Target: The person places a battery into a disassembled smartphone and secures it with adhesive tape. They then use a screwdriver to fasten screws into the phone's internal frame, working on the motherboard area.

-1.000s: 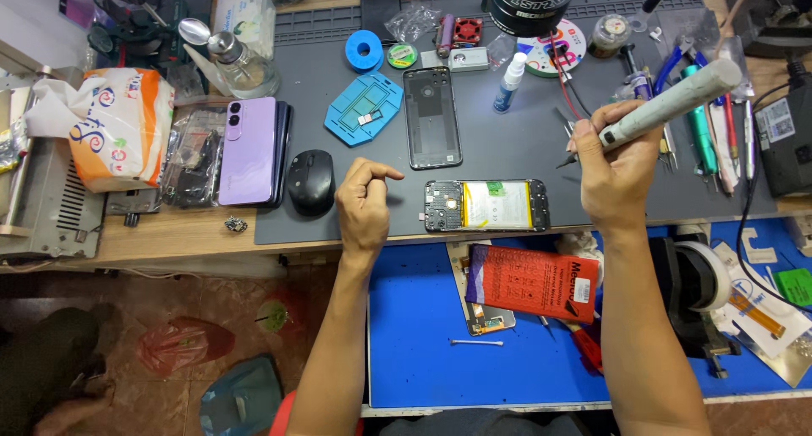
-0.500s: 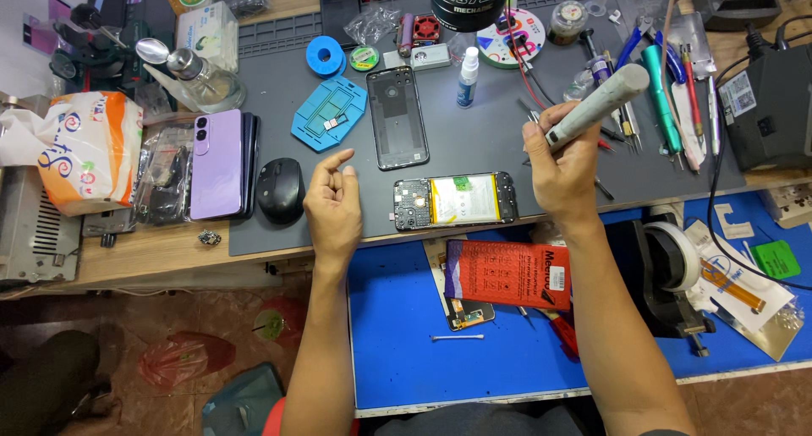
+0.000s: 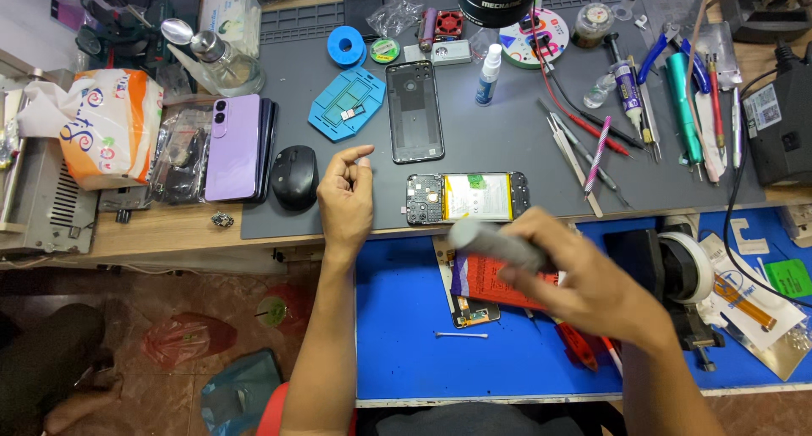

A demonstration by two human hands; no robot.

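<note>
My right hand (image 3: pixel 584 279) grips a grey pen-shaped electric screwdriver (image 3: pixel 495 241), held low over the blue mat, just in front of the opened phone (image 3: pixel 467 197). That phone lies back-side up on the grey mat with its battery and boards exposed. My left hand (image 3: pixel 345 201) rests on the grey mat's front edge, left of the opened phone, fingers loosely curled with thumb and forefinger pinched together; whether something tiny is between them cannot be told. A black phone back cover (image 3: pixel 414 111) lies behind the opened phone.
A black mouse (image 3: pixel 294 175) and a purple phone (image 3: pixel 234 147) lie left of my left hand. A blue plastic fixture (image 3: pixel 347 103), spray bottle (image 3: pixel 486 75), tweezers and tools (image 3: pixel 592 153) fill the grey mat. A red booklet (image 3: pixel 491 279) and cotton swab (image 3: pixel 461 335) lie on the blue mat (image 3: pixel 397 318).
My right hand has swung the screwdriver from up over the tools at the right down and leftward, close in front of the opened phone. My left hand stays put.
</note>
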